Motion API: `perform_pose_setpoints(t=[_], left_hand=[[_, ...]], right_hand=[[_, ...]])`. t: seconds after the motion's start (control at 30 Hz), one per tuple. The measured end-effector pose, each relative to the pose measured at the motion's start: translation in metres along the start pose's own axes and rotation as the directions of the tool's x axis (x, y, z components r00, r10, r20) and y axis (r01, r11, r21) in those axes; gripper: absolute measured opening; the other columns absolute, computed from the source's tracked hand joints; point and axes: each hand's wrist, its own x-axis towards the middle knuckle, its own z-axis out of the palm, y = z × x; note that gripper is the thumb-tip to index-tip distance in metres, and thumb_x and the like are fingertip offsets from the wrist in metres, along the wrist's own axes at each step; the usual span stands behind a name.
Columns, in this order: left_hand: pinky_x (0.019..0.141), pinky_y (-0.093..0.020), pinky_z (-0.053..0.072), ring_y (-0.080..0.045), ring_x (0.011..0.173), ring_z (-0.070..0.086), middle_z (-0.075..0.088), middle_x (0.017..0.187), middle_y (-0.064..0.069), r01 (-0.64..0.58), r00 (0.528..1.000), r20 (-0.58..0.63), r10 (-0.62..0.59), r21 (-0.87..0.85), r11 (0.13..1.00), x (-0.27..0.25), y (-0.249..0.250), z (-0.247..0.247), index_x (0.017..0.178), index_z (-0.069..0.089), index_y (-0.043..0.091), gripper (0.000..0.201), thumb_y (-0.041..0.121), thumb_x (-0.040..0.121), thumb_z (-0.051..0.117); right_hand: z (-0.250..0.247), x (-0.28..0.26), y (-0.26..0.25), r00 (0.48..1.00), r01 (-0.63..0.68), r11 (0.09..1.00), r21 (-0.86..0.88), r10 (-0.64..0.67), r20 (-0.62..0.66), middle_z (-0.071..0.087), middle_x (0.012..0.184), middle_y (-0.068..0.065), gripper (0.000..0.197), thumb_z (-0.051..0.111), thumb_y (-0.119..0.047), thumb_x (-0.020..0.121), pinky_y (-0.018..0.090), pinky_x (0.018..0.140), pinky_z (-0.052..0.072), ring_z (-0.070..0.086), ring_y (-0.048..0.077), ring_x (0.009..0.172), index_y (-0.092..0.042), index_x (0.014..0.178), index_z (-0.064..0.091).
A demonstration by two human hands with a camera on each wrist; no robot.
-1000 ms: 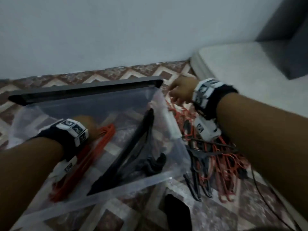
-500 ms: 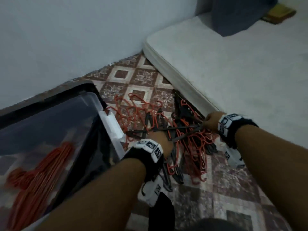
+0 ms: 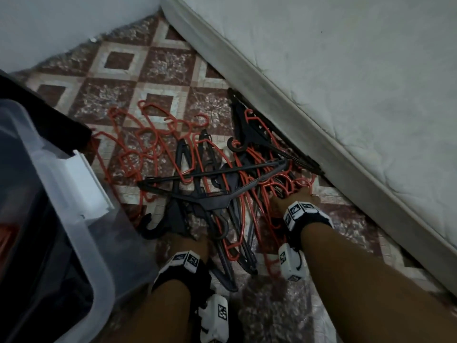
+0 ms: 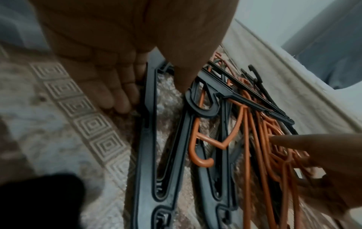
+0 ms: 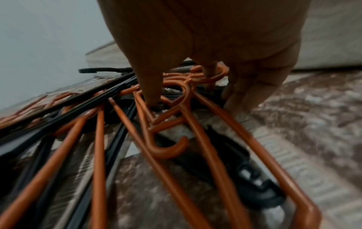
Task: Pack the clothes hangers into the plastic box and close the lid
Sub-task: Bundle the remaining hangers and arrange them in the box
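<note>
A tangled pile of orange hangers (image 3: 249, 184) and black hangers (image 3: 197, 201) lies on the patterned floor, between the clear plastic box (image 3: 81, 219) at the left and a mattress. My left hand (image 3: 195, 243) is at the pile's near end. Its straight fingers (image 4: 117, 102) touch the floor on one side of a black hanger's arm (image 4: 149, 139), and the thumb is on the other side. My right hand (image 3: 294, 194) reaches into the bunched orange hooks (image 5: 176, 86), with thumb and fingers curled down around them. A few orange hangers (image 3: 6, 233) show inside the box.
The box's dark lid (image 3: 57, 122) stands behind the box. A white mattress (image 3: 346, 95) borders the pile on the right, with some black hangers tucked against its edge. A pale wall (image 3: 61, 21) closes the far side. Bare floor (image 3: 118, 60) lies beyond the pile.
The view has swung from the box to the pile. My left hand left the box and came to the black hangers. My right hand drew nearer and dug into the orange hooks.
</note>
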Motion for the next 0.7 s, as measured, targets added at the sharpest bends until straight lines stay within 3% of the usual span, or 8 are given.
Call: perform_pose_setpoints(t=[0.07, 0.2, 0.27, 0.33, 0.43, 0.5, 0.6, 0.7], left_hand=[[0.107, -0.037, 0.036, -0.034, 0.128, 0.048, 0.050, 0.141, -0.019, -0.004, 0.997, -0.079, 0.009, 0.064, 0.998, -0.001, 0.006, 0.000, 0.141, 0.044, 0.001, 0.068, 0.052, 0.097, 0.046], [0.097, -0.036, 0.044, -0.035, 0.120, 0.054, 0.055, 0.131, -0.021, 0.028, 0.999, -0.014, -0.029, -0.086, 0.996, -0.005, 0.015, 0.000, 0.131, 0.052, 0.001, 0.051, 0.033, 0.092, 0.061], [0.076, -0.026, 0.050, -0.030, 0.099, 0.063, 0.065, 0.111, -0.014, -0.005, 1.000, 0.009, 0.006, -0.140, 0.990, -0.008, 0.014, -0.003, 0.118, 0.062, 0.006, 0.041, 0.035, 0.088, 0.064], [0.047, -0.017, 0.042, -0.017, 0.066, 0.060, 0.066, 0.079, -0.003, -0.058, 0.997, 0.046, 0.068, -0.189, 0.980, -0.015, 0.009, -0.003, 0.096, 0.070, 0.012, 0.029, 0.038, 0.084, 0.067], [0.061, -0.025, 0.050, -0.031, 0.075, 0.067, 0.069, 0.076, -0.012, -0.081, 0.985, 0.116, 0.125, -0.327, 0.942, -0.028, 0.006, 0.001, 0.079, 0.071, 0.010, 0.025, 0.034, 0.077, 0.077], [0.069, -0.031, 0.050, -0.030, 0.078, 0.066, 0.067, 0.072, -0.009, -0.131, 0.977, 0.128, 0.172, -0.276, 0.952, -0.035, 0.007, 0.005, 0.068, 0.064, 0.011, 0.035, 0.042, 0.081, 0.075], [0.072, -0.029, 0.051, -0.025, 0.077, 0.064, 0.068, 0.079, -0.008, -0.289, 0.954, 0.099, 0.282, 0.073, 0.954, -0.041, 0.012, 0.004, 0.069, 0.060, 0.012, 0.047, 0.050, 0.094, 0.051], [0.067, -0.034, 0.051, -0.025, 0.075, 0.060, 0.061, 0.085, -0.009, -0.379, 0.915, -0.147, 0.375, 0.007, 0.926, -0.044, 0.028, -0.004, 0.080, 0.054, 0.013, 0.030, 0.040, 0.094, 0.051]], right_hand=[[0.006, -0.001, 0.002, 0.999, 0.029, 0.999, -0.013, -0.029, 0.020, 0.029, 0.148, 0.024, 0.104, 0.071, -0.055, 0.073, 0.050, 0.094, 0.047, 0.043, 0.045, 0.126, -0.013, 0.150, 0.014], [0.015, -0.006, 0.001, 0.989, 0.143, 0.990, 0.014, -0.144, 0.039, 0.060, 0.111, 0.019, 0.079, 0.069, -0.036, 0.082, 0.034, 0.065, 0.049, 0.060, 0.033, 0.082, -0.009, 0.144, 0.028], [0.018, -0.010, 0.000, 0.987, 0.157, 0.987, 0.044, -0.159, 0.032, 0.062, 0.103, 0.018, 0.072, 0.066, -0.028, 0.086, 0.030, 0.057, 0.046, 0.055, 0.027, 0.069, -0.009, 0.144, 0.029], [0.018, -0.015, 0.001, 0.984, 0.169, 0.984, 0.065, -0.172, 0.046, 0.058, 0.080, 0.010, 0.071, 0.063, -0.017, 0.087, 0.025, 0.050, 0.040, 0.048, 0.021, 0.057, -0.009, 0.147, 0.026], [0.013, -0.025, 0.001, 0.980, 0.175, 0.979, 0.101, -0.183, 0.077, 0.046, 0.064, -0.002, 0.076, 0.056, -0.008, 0.088, 0.023, 0.046, 0.036, 0.045, 0.014, 0.053, -0.012, 0.153, 0.017], [0.012, -0.031, -0.002, 0.978, 0.175, 0.974, 0.141, -0.189, 0.091, 0.056, 0.073, 0.004, 0.074, 0.053, -0.015, 0.090, 0.026, 0.050, 0.042, 0.054, 0.021, 0.062, -0.013, 0.153, 0.017], [0.011, -0.036, -0.012, 0.980, 0.111, 0.973, 0.203, -0.142, 0.143, 0.051, 0.136, 0.020, 0.076, 0.051, -0.044, 0.091, 0.033, 0.073, 0.041, 0.058, 0.038, 0.110, -0.012, 0.153, 0.018], [0.011, -0.035, -0.017, 0.987, 0.044, 0.965, 0.258, -0.082, 0.138, 0.049, 0.141, 0.017, 0.099, 0.058, -0.065, 0.079, 0.033, 0.069, 0.033, 0.056, 0.038, 0.115, -0.013, 0.152, 0.015]])
